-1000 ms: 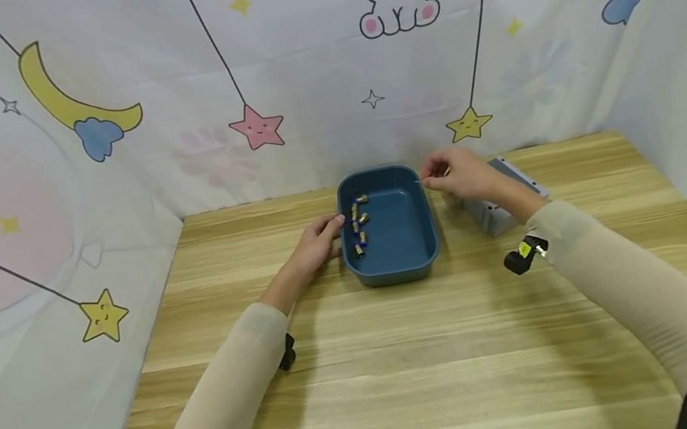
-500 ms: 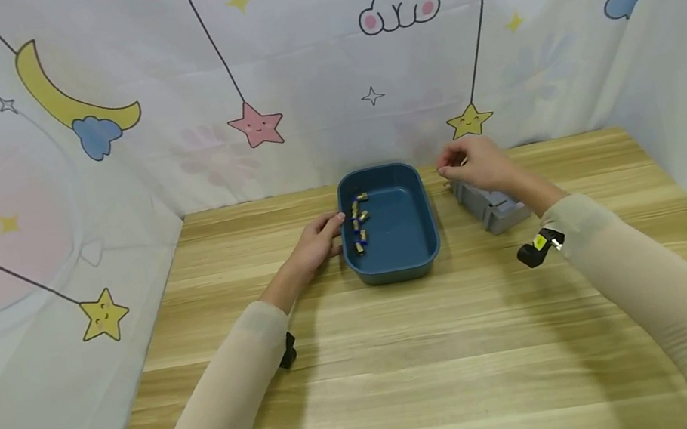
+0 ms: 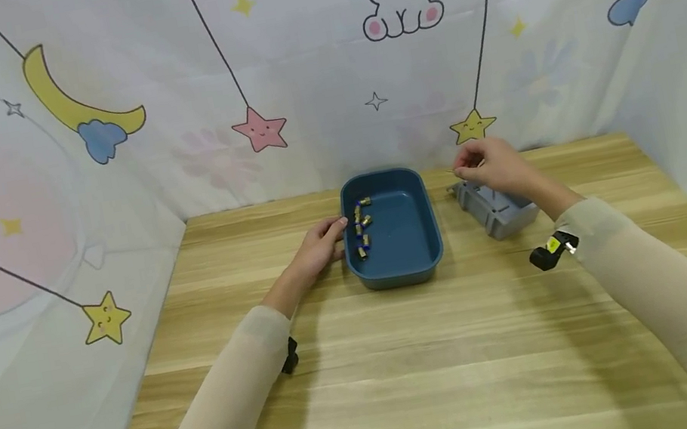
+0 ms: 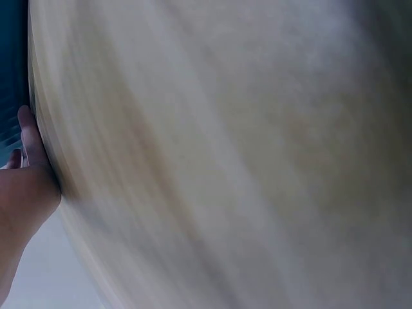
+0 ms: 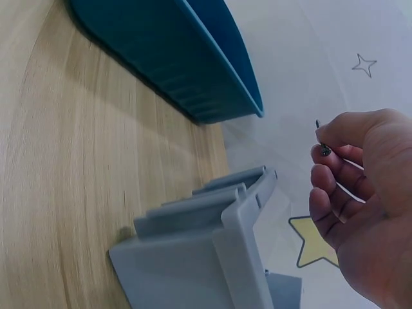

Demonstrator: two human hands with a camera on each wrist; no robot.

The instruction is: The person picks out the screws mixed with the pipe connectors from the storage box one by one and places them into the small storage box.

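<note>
A dark blue plastic bin (image 3: 399,280) stands near the back of the table. Inside, along its left wall, lie several small brass-and-blue fittings (image 3: 358,230). My left hand (image 3: 315,251) rests against the bin's left side, thumb at the rim and fingers fairly straight along the outer wall; the left wrist view catches only part of that hand (image 4: 29,187). My right hand (image 3: 495,165) is above a grey plastic box (image 3: 496,209). Between thumb and forefinger it pinches a small dark screw (image 5: 325,150), mostly covered by the fingertips. The other fingers are loosely curled.
The grey box sits right of the bin with a gap between them; ridges show on its side in the right wrist view. A white printed curtain (image 3: 316,58) hangs close behind both. Bare wooden table (image 3: 412,371) stretches toward me.
My right hand has moved to the right, from beside the bin's right rim to above the grey box, still pinching the screw. The left hand and bin stay in place.
</note>
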